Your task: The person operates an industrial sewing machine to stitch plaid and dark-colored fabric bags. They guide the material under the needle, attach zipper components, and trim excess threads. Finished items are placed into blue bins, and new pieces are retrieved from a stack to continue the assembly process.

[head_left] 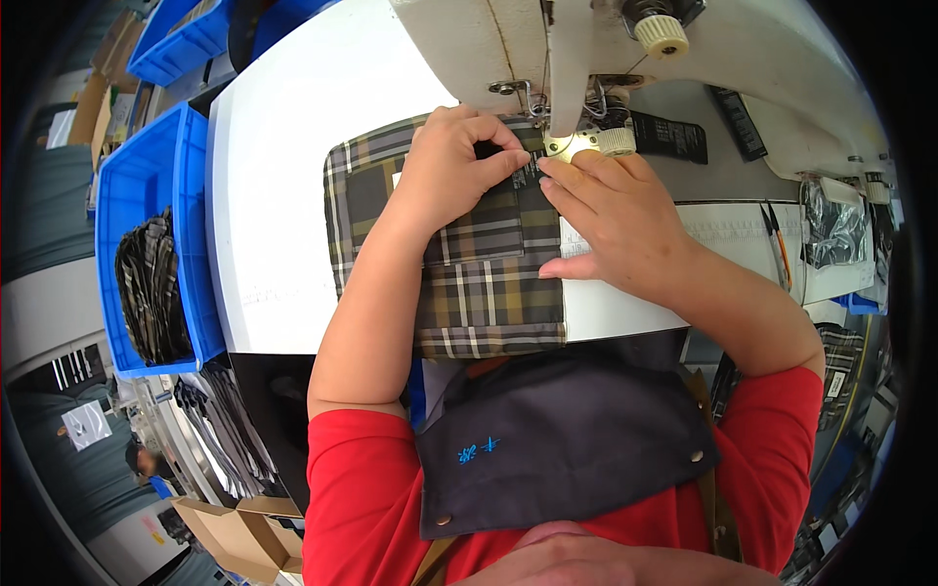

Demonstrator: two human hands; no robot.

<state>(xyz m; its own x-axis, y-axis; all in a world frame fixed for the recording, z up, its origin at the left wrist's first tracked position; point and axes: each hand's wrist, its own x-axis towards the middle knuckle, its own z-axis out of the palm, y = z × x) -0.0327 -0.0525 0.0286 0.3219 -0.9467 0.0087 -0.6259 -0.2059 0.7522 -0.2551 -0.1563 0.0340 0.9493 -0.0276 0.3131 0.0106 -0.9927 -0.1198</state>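
Note:
A plaid fabric piece in black, olive and white lies flat on the white sewing table, its upper right part beside the needle area of a sewing machine. My left hand rests on the cloth, thumb and forefinger pinched together at a small black label with pale print. My right hand lies at the fabric's right edge, close to the machine's needle plate. Its fingers stretch toward the label and its thumb is spread apart. The needle tip is hidden behind the machine's parts.
At the left, a blue bin holds a stack of folded plaid pieces. Black printed labels lie right of the needle. Further right are a ruler strip, two pens and a clear plastic bag.

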